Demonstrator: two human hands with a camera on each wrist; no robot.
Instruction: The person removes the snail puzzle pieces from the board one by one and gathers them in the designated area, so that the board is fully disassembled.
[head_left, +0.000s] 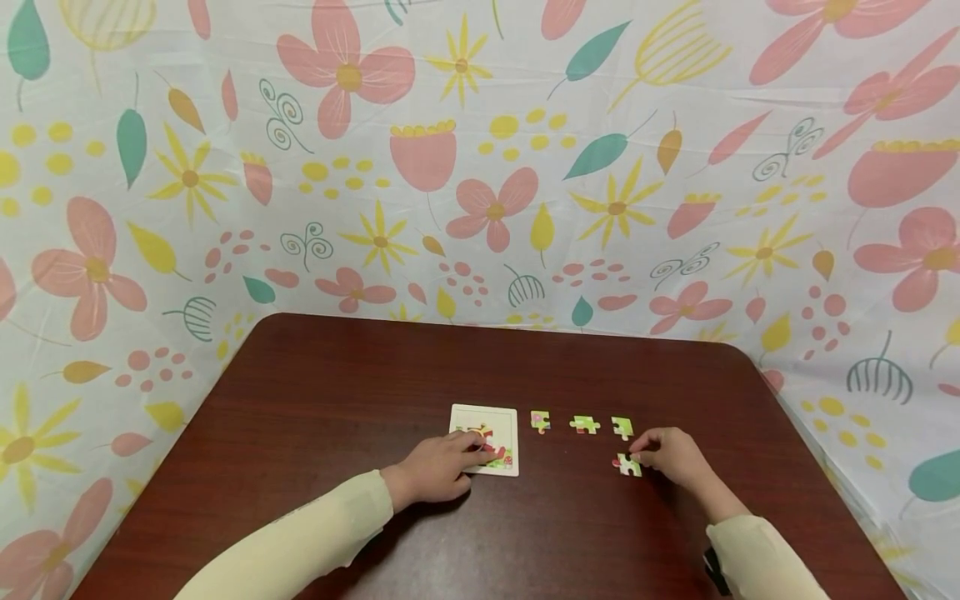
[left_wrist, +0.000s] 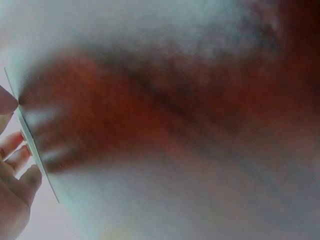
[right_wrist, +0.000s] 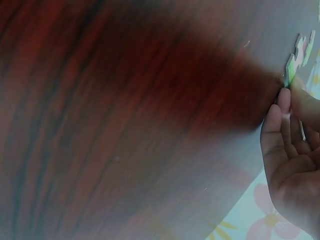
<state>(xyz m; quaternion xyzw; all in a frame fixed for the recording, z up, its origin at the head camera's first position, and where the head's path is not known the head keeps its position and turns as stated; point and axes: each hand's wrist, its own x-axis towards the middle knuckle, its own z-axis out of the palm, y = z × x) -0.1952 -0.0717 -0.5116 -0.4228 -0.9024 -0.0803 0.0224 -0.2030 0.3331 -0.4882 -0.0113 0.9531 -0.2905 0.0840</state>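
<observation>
A square puzzle board with a pale frame lies near the middle of the table, its picture partly filled in red and green. My left hand rests on it, fingers stretched across its left and lower part; in the left wrist view the board shows edge-on beside the fingers. To the right, my right hand pinches the edge of a puzzle piece between thumb and fingers. A thin pale edge shows among the fingers in the right wrist view; what it is, I cannot tell.
Three loose puzzle pieces lie in a row right of the board: one near it, one in the middle and one at the right. The dark wooden table meets a flowered cloth behind and at the sides.
</observation>
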